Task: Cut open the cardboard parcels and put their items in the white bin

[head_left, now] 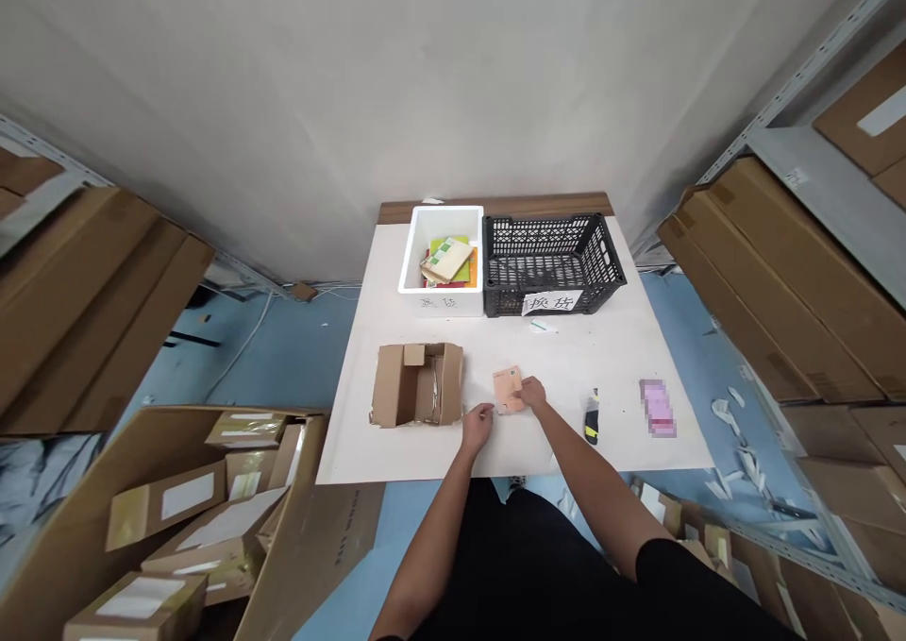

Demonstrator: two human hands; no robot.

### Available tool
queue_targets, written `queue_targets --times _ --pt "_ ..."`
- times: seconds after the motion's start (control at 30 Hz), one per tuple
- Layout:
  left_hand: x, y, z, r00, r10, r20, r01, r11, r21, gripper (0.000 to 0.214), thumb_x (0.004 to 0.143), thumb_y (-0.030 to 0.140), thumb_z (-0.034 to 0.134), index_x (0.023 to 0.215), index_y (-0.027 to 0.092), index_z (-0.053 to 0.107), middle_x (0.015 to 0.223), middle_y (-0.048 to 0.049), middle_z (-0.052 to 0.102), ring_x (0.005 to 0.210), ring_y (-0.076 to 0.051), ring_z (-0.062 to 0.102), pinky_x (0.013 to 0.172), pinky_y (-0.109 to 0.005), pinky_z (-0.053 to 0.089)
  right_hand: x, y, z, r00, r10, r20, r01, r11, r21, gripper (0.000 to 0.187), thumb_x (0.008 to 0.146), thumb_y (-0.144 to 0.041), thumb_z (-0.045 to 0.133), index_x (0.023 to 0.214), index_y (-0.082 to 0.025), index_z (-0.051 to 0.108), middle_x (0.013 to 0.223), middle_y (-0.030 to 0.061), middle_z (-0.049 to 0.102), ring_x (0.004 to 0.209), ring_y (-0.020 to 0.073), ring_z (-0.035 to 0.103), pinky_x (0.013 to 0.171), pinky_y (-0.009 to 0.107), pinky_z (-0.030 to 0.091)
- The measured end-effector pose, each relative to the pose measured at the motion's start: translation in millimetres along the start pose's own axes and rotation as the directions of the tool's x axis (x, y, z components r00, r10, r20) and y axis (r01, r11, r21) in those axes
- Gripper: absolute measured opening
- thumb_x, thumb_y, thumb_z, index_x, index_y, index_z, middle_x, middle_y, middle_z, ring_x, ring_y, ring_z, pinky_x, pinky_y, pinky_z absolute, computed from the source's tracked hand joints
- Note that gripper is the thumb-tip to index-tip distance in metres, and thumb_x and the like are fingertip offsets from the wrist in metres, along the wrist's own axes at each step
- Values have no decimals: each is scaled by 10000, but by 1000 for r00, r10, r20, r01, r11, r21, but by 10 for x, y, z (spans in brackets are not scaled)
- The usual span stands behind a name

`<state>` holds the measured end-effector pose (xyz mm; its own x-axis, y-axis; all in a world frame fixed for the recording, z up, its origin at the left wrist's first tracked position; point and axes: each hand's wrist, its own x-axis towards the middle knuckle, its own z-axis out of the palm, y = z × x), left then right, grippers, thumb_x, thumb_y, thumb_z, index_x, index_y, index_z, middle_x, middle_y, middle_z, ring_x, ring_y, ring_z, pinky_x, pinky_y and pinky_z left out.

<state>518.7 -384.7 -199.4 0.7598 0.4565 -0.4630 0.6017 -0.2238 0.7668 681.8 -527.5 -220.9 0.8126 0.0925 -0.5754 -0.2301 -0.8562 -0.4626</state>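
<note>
A thin peach-coloured booklet or card [507, 386] with small dark print lies near the front middle of the white table. My right hand [533, 394] pinches its right edge. My left hand [477, 426] is closed, with its fingertips close to the booklet's lower left corner; whether anything is between them is too small to make out. Left of that hand stands an open cardboard box [389, 386] with torn, uneven edges. A yellow and black box cutter [592, 421] lies to the right of my right forearm.
At the back, a white foam box [443, 305] holds several booklets [447, 259], beside a black plastic crate [506, 299] with a paper label. A pink blurred item [658, 407] lies at the right. A large carton of parcels [283, 528] stands left; shelves with boxes flank both sides.
</note>
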Motion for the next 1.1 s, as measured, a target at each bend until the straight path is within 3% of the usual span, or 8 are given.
queue_targets --times 0.13,0.2,0.3,0.5,0.73,0.9,1.03,1.1 --pt "259 387 -152 994 74 -77 -75 997 -15 347 911 267 620 1221 166 739 1122 -119 777 956 -216 731 939 -379 565 -202 -82 -406 991 -136 11 121 915 385 365 667 -397 818 915 -229 610 809 -5 737 834 223 741 706 300 566" --pt "379 659 -237 981 137 -135 -143 989 -39 406 910 298 632 1289 174 709 1279 -144 727 1092 -244 703 993 -406 552 -328 -128 -700 967 -254 -14 202 733 650 439 619 -456 847 895 -237 584 790 -3 728 811 234 734 715 330 576" --pt "455 1127 -343 953 268 -142 -291 941 -174 478 875 360 703 1320 186 696 1348 -155 694 1191 -266 665 1020 -413 546 -540 -241 -1143 927 -367 -73 272 528 804 546 549 -503 908 886 -246 564 826 5 742 809 233 732 714 331 571" --pt "223 1840 -493 900 403 164 -248 785 -568 732 731 426 836 1384 155 646 1117 -110 765 914 -214 729 828 -374 608 -895 -488 -1699 904 -424 -55 253 429 867 601 544 -506 934 948 -264 560 963 38 791 839 239 743 714 335 576" --pt "-21 2112 -648 910 410 59 -315 778 -544 696 711 412 854 1335 166 670 1176 -126 746 958 -236 728 843 -400 614 -1069 -505 -2020 819 -574 1 252 361 898 577 621 -388 873 1136 -282 635 1058 44 788 934 244 752 771 362 606" --pt "-166 2328 -570 869 428 -247 -490 810 -323 510 789 378 807 1270 225 734 1273 -110 742 1059 -250 724 990 -414 566 -1191 -585 -2146 804 -579 -135 386 336 859 579 665 -383 839 1202 -270 653 1179 83 774 950 259 754 766 368 607" --pt "-344 2552 -432 811 577 -98 -557 710 -430 604 820 402 785 1391 237 675 1361 -81 714 1210 -285 685 1049 -440 542 -1338 -708 -2124 655 -737 -168 558 321 765 520 688 -300 804 1203 -268 738 1342 88 711 1201 305 683 914 412 584" --pt "-396 2636 -438 798 591 -122 -564 658 -500 605 829 434 773 1388 224 681 1368 -75 711 1244 -291 667 1071 -450 532 -1372 -745 -2116 600 -783 -164 613 317 724 469 727 -302 775 1196 -276 764 1366 77 698 1297 309 622 964 424 569"
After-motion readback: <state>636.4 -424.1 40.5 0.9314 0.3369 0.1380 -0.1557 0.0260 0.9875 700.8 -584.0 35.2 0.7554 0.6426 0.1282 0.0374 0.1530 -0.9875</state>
